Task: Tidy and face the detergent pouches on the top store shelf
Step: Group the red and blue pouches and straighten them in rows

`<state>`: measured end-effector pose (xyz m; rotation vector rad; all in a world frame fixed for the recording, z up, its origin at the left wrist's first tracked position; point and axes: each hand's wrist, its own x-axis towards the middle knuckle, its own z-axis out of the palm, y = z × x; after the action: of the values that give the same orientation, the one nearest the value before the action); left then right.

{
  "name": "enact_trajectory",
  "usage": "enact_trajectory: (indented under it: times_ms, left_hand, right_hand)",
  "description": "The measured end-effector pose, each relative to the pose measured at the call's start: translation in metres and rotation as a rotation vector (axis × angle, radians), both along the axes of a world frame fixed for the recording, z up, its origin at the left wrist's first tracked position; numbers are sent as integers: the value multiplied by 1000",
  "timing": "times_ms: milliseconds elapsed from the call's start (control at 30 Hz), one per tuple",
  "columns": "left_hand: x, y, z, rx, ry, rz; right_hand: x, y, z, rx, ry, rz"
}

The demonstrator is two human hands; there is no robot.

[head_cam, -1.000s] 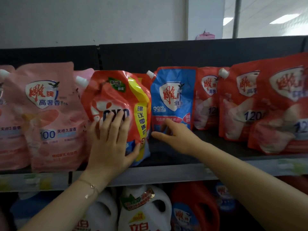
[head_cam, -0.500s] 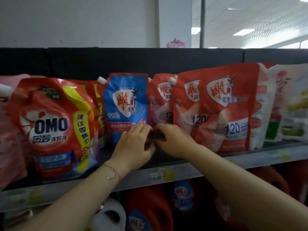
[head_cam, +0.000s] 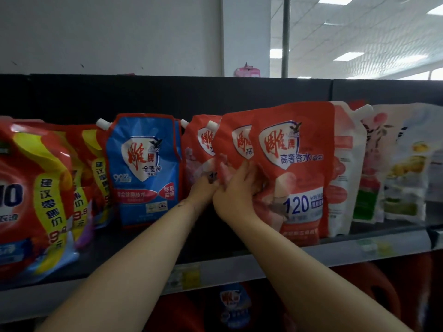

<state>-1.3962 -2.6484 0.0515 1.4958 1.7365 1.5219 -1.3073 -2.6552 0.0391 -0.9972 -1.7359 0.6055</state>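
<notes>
**Top shelf: both hands at the red pouch cluster**

Neighbours first. A blue pouch (head_cam: 143, 168) stands upright just left of the hands. Further left are red-and-yellow pouches (head_cam: 40, 188), slumped forward. Right of the cluster is a white-and-pink pouch (head_cam: 342, 178), then pale pouches (head_cam: 407, 164) set back. A black back panel (head_cam: 167, 97) closes the rear. Jugs (head_cam: 359, 293) sit below.

The shelf lip (head_cam: 335, 251) runs grey along the front. A dark bare strip of shelf lies between the blue pouch and the red ones, and both forearms pass over it.

Three red pouches overlap, white spouts at top left. The front red pouch (head_cam: 299, 164) sits at the lip, label facing out. The middle red pouch (head_cam: 236, 142) and rear red pouch (head_cam: 200, 149) are half covered.

The right hand (head_cam: 236, 196) has its fingers curled round the front pouch's left edge. The left hand (head_cam: 203, 190) is against the rear pouch. Its fingers are blurred and I cannot tell their state.
</notes>
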Motion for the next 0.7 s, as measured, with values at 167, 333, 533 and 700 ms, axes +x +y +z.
enact_trajectory:
  times_ms: [167, 333, 533, 700]
  left_hand:
    - [4, 14, -9, -20, -508, -50]
    - [-8, 25, -21, 64, -323, 77]
    - [-34, 25, -22, 157, -280, 412]
    - [-45, 19, -26, 262, -145, 635]
  right_hand:
    - [4, 13, 3, -112, 120, 15]
    - [-10, 16, -5, -49, 16, -28]
    - [-33, 24, -19, 87, 62, 110]
    - [-42, 25, -28, 148, 19, 96]
